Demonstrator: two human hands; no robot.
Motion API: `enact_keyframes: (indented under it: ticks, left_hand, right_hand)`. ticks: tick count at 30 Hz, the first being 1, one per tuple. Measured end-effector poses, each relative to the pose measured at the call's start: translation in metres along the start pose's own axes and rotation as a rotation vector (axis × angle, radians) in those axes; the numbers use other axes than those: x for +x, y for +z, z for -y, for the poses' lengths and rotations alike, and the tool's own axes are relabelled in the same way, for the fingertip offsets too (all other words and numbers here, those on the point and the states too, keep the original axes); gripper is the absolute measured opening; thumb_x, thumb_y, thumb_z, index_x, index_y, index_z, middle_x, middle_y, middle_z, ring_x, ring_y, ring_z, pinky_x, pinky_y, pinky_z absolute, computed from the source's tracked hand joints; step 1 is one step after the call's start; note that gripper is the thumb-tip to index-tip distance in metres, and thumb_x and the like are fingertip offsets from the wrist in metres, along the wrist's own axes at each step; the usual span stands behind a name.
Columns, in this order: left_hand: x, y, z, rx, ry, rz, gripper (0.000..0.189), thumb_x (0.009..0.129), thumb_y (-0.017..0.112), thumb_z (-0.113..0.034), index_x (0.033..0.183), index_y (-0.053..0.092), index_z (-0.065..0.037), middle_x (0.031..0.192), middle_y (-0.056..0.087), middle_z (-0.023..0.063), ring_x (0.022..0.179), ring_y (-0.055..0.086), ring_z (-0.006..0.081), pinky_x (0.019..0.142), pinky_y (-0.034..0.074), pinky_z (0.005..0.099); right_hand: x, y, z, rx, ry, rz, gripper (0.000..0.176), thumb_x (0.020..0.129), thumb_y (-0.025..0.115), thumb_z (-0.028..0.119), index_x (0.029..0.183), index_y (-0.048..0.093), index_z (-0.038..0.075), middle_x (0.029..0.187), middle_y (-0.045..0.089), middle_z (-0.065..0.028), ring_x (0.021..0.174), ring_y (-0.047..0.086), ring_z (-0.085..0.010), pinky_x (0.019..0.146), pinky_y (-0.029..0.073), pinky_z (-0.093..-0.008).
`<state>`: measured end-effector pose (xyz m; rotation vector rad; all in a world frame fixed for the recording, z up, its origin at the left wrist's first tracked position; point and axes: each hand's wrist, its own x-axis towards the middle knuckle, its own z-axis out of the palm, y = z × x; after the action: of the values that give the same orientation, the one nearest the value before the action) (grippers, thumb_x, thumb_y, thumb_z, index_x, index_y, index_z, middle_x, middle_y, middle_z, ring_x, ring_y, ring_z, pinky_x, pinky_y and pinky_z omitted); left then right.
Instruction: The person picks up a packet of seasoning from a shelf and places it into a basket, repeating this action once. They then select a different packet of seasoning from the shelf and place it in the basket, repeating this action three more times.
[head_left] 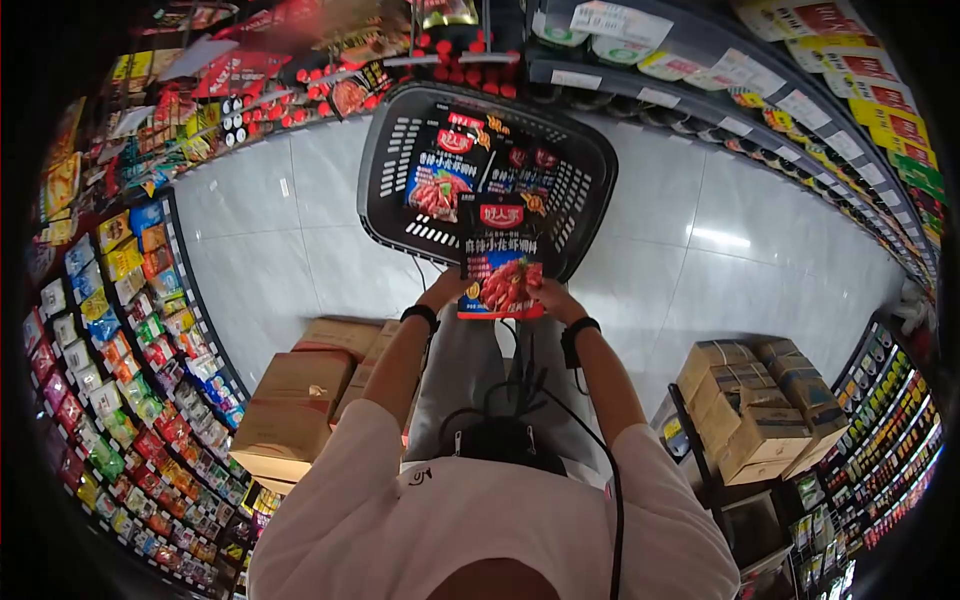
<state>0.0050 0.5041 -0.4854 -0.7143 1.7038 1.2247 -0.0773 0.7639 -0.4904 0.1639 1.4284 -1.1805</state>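
A black and red seasoning packet [502,250], with a picture of crayfish on its front, is held upright between my two hands. My left hand [448,287] grips its lower left edge, and my right hand [548,296] pinches its lower right edge. Just beyond the packet stands a black plastic shopping basket [590,150] with slotted sides. Inside it lie several similar packets, among them a larger-looking one [445,180] at the left and others [522,172] on the right. The held packet overlaps the basket's near rim in view.
Brown cardboard boxes [290,400] sit to my left, and tied boxes [748,405] stand on a cart at my right. Shelves of small snack packets [130,340] curve along the left. A goods shelf [700,90] runs across the upper right. Grey tiled floor [650,250] lies between.
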Motion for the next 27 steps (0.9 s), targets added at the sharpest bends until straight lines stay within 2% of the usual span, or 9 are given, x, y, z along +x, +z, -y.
enact_keyframes:
  ticks: [2, 3, 4, 8, 10, 15, 18, 25, 27]
  left_hand:
    - [0.014, 0.008, 0.0, 0.171, 0.051, -0.217, 0.037, 0.078, 0.062, -0.033, 0.097, 0.059, -0.002, 0.085, 0.062, 0.0214, 0.083, 0.06, 0.0373, 0.07, 0.047, 0.0422]
    - [0.017, 0.005, -0.007, 0.108, 0.165, -0.203, 0.036, 0.075, 0.063, -0.03, 0.093, 0.058, 0.001, 0.093, 0.06, 0.024, 0.092, 0.056, 0.0394, 0.076, 0.046, 0.044]
    - [0.0, -0.004, -0.044, 0.182, 0.168, -0.258, 0.04, 0.075, 0.063, -0.028, 0.1, 0.055, 0.002, 0.094, 0.059, 0.0249, 0.091, 0.056, 0.0404, 0.075, 0.046, 0.0443]
    - [0.039, -0.009, -0.047, 0.225, 0.119, -0.38, 0.036, 0.076, 0.062, -0.024, 0.098, 0.049, 0.001, 0.091, 0.058, 0.0263, 0.09, 0.055, 0.0431, 0.075, 0.045, 0.0461]
    - [0.045, -0.022, -0.06, 0.237, 0.23, -0.421, 0.039, 0.076, 0.062, -0.024, 0.099, 0.046, 0.004, 0.092, 0.057, 0.0282, 0.091, 0.054, 0.0449, 0.076, 0.044, 0.0481]
    - [0.052, -0.044, -0.081, 0.132, 0.084, -0.506, 0.04, 0.075, 0.057, -0.018, 0.108, 0.046, 0.002, 0.1, 0.057, 0.0282, 0.093, 0.056, 0.0427, 0.079, 0.045, 0.0469]
    - [0.058, -0.051, -0.065, 0.095, 0.055, -0.56, 0.04, 0.075, 0.054, -0.017, 0.109, 0.046, 0.001, 0.101, 0.058, 0.0259, 0.094, 0.057, 0.0406, 0.082, 0.045, 0.0461]
    - [0.042, -0.053, -0.047, 0.029, 0.067, -0.588, 0.036, 0.074, 0.055, -0.019, 0.105, 0.051, -0.002, 0.093, 0.063, 0.0192, 0.091, 0.06, 0.0347, 0.079, 0.047, 0.0408]
    - [0.051, -0.05, -0.029, 0.115, 0.054, -0.587, 0.034, 0.073, 0.056, -0.019, 0.103, 0.053, -0.003, 0.092, 0.063, 0.0172, 0.09, 0.06, 0.0332, 0.079, 0.047, 0.0402]
  right_hand:
    - [0.007, 0.002, -0.001, 0.04, -0.061, -0.095, 0.02, 0.082, 0.058, 0.019, 0.095, 0.06, 0.004, 0.077, 0.058, 0.0028, 0.066, 0.051, -0.0092, 0.058, 0.043, -0.0292]
    - [0.013, -0.003, 0.0, 0.041, 0.054, -0.086, 0.021, 0.085, 0.054, 0.022, 0.095, 0.06, 0.005, 0.081, 0.058, 0.001, 0.07, 0.052, -0.0078, 0.059, 0.043, -0.0272]
    - [0.024, -0.007, -0.007, -0.028, 0.05, -0.127, 0.021, 0.085, 0.054, 0.023, 0.095, 0.06, 0.005, 0.08, 0.059, -0.0003, 0.069, 0.053, -0.0103, 0.058, 0.043, -0.0291]
    - [0.057, -0.019, 0.003, -0.43, 0.015, -0.282, 0.021, 0.085, 0.054, 0.023, 0.094, 0.06, 0.005, 0.08, 0.063, -0.0069, 0.067, 0.06, -0.0234, 0.056, 0.045, -0.0364]
    - [0.07, -0.024, 0.019, -0.537, -0.027, -0.336, 0.023, 0.084, 0.055, 0.024, 0.097, 0.059, 0.005, 0.084, 0.064, -0.0111, 0.072, 0.061, -0.0298, 0.059, 0.046, -0.0387]
    - [0.093, -0.017, 0.033, -0.364, -0.073, -0.469, 0.043, 0.079, 0.061, 0.022, 0.117, 0.048, 0.006, 0.101, 0.061, -0.0176, 0.095, 0.058, -0.0348, 0.077, 0.047, -0.0386]
    - [0.084, -0.002, 0.059, -0.348, 0.032, -0.593, 0.054, 0.077, 0.063, 0.02, 0.124, 0.04, 0.007, 0.108, 0.057, -0.0211, 0.104, 0.053, -0.0382, 0.086, 0.044, -0.0382]
    - [0.085, 0.008, 0.027, -0.028, 0.133, -0.292, 0.033, 0.083, 0.058, 0.019, 0.112, 0.049, 0.006, 0.079, 0.059, -0.0054, 0.067, 0.055, -0.0124, 0.056, 0.047, -0.0269]
    - [0.096, 0.012, 0.002, -0.119, 0.072, -0.336, 0.028, 0.08, 0.057, 0.022, 0.102, 0.054, 0.006, 0.085, 0.061, -0.0149, 0.08, 0.058, -0.0294, 0.069, 0.047, -0.0365]
